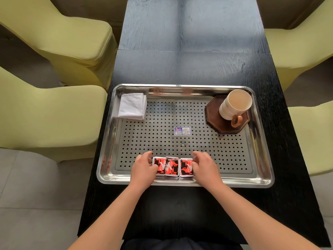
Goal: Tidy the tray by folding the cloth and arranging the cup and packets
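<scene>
A steel perforated tray [259, 159] lies on the dark table. Three red-and-black packets [173, 166] sit side by side in a row at its near edge. My left hand [143, 166] touches the left end of the row with curled fingers, and my right hand [203, 165] presses the right end. A folded white cloth [133, 106] rests in the far left corner. A cream cup [235, 104] with a tan handle stands on a brown octagonal coaster [214, 118] in the far right corner.
A small blue label [182, 131] is stuck at the tray's middle. Yellow-green covered chairs [59, 33] flank the narrow black table [191, 42] on both sides. Grey floor tiles [32, 195] show at the lower left.
</scene>
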Demonstrator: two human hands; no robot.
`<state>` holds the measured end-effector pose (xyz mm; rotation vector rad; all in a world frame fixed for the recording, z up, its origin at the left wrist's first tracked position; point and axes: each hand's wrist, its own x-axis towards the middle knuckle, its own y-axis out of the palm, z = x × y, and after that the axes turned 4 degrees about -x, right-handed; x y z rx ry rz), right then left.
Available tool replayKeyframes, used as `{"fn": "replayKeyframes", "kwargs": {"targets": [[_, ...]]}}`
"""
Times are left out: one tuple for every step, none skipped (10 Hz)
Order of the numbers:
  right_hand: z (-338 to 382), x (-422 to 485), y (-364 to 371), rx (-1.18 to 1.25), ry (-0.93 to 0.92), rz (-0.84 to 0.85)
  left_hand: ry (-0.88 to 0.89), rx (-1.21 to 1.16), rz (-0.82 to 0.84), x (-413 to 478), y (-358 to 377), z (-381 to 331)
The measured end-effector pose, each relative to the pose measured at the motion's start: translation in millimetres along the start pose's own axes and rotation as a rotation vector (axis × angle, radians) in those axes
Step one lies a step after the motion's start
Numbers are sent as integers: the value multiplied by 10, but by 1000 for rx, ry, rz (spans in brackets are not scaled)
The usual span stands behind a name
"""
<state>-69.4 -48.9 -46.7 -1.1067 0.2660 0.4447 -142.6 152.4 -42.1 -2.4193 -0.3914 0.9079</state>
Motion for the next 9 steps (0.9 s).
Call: {"fn": "replayKeyframes", "kwargs": {"targets": [[11,-18,19,19,-18,33,-22,-34,-1,-6,-5,-28],[6,-16,8,50,-6,39,-39,-58,4,-31,-10,-42],[-26,-27,-13,49,11,29,-54,-69,3,-46,-16,-33],[-49,-53,-14,31,24,40,-64,-77,12,-45,-23,-11],[-48,-57,-2,37,29,56,-66,-88,20,-59,-28,-18],[-32,-67,-16,49,35,56,-73,-101,23,-72,-57,-15],[-39,-83,-28,63,52,57,-86,-110,32,-81,-73,-7],[-34,-111,-62,83,68,59,-75,-98,29,-111,-93,-14],[-28,-118,-164,111,76,38,-62,-80,8,-126,-140,-43]]}}
